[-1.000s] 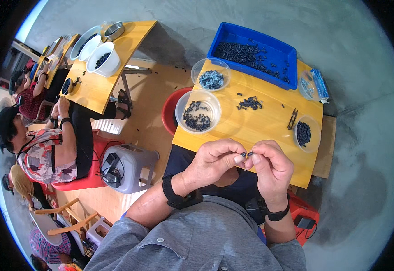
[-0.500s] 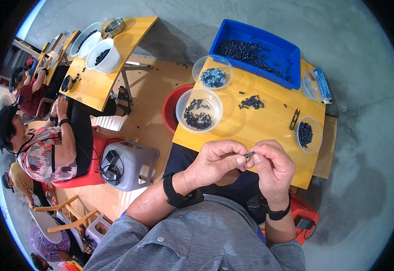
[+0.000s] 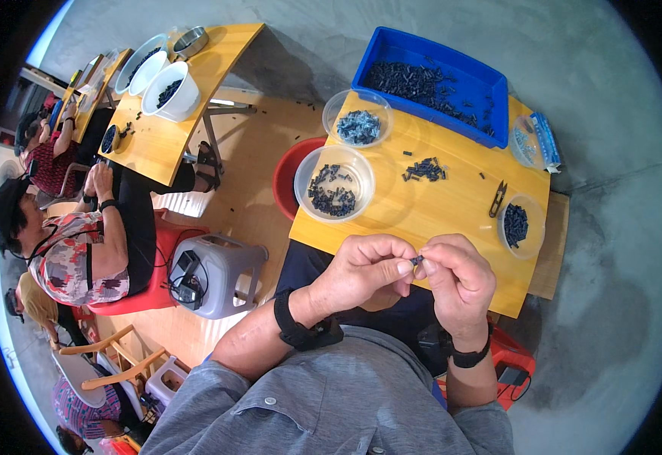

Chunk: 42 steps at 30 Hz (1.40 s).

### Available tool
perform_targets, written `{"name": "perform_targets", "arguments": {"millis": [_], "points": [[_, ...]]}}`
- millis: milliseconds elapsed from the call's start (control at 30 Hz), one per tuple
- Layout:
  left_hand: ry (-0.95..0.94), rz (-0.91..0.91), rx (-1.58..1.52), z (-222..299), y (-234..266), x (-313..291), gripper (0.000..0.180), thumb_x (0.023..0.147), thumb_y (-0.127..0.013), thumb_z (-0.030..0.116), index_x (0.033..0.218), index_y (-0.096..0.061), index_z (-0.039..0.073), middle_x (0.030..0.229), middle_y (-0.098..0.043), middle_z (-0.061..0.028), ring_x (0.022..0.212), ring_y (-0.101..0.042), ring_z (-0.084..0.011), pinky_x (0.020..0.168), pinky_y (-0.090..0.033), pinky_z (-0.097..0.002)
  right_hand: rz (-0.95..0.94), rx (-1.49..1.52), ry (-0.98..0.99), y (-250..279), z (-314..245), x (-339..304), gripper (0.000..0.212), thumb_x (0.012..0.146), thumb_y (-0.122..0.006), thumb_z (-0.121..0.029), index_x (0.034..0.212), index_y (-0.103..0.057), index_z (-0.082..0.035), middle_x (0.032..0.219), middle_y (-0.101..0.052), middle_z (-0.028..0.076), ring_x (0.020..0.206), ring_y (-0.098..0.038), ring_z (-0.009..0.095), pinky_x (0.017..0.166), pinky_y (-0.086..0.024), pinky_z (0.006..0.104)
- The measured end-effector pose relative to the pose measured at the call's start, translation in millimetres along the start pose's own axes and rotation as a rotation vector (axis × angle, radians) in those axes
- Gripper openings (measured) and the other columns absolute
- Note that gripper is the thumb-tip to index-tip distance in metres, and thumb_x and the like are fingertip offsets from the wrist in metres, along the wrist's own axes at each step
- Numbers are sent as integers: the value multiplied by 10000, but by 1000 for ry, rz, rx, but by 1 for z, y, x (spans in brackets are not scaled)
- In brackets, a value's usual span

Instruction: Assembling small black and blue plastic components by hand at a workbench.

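Observation:
A small dark plastic piece (image 3: 416, 261) is pinched between my two hands, over the near edge of the yellow table (image 3: 392, 208). My left hand (image 3: 369, 267) grips it between thumb and forefinger. From the other side my right hand (image 3: 460, 279) pinches it too, fingertips almost touching. Much of the piece is hidden by the fingers. Ahead lies a loose pile of similar dark pieces (image 3: 425, 169). To the left, a clear round tub (image 3: 306, 163) holds more of them. Small black thread snips (image 3: 497, 199) and a bowl of dark pieces (image 3: 514, 225) are at the right.
A blue tray (image 3: 429, 54) of dark pieces spans the table's far end. Beside it stand a tub of bluish bits (image 3: 359, 127) and a clear container with a blue packet (image 3: 546, 144). A red bucket (image 3: 285, 182) is left of the table. Other people sit at the left.
The dark piece has shifted slightly between my fingertips. Both hands stay in nearly the same place, still pinching.

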<state>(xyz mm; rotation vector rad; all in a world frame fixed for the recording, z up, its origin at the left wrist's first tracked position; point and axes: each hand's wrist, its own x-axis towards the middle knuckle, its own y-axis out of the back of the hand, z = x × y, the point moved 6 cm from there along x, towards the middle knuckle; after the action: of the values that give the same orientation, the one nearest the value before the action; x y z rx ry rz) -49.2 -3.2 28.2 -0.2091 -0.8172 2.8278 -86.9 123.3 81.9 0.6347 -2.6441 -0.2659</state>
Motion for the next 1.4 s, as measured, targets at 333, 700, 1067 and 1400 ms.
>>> {"name": "perform_targets", "arguments": {"millis": [333,700,1067,1400], "points": [[92,36,27,-8,9,3,112,926,-565,83,943,-625,-9,789,-643,-40,689,-623,-112,636,-497,-228,-97,-151,21,-3,-1,12,135,775,-628,48,902,-651,7,830,-622,125,706,-619,235,601,-494,307],[208,10,81,-14,12,8,112,926,-565,71,938,-627,-21,800,-640,-46,704,-643,-116,637,-530,-240,-190,-201,140,0,11,9,115,755,-639,46,856,-642,-8,812,-613,111,680,-609,252,579,-487,324],[265,70,33,-20,7,11,107,920,-564,52,962,-633,-18,813,-645,-50,724,-652,-120,645,-537,-235,-182,-51,95,2,28,6,106,784,-652,25,881,-645,-18,863,-589,94,775,-583,227,670,-480,303],[286,12,78,-12,5,11,142,907,-608,114,1011,-655,30,824,-701,-58,725,-664,-85,622,-510,-191,-219,-51,62,5,25,8,102,799,-628,28,890,-652,-11,869,-594,94,786,-594,223,675,-484,301]]}}
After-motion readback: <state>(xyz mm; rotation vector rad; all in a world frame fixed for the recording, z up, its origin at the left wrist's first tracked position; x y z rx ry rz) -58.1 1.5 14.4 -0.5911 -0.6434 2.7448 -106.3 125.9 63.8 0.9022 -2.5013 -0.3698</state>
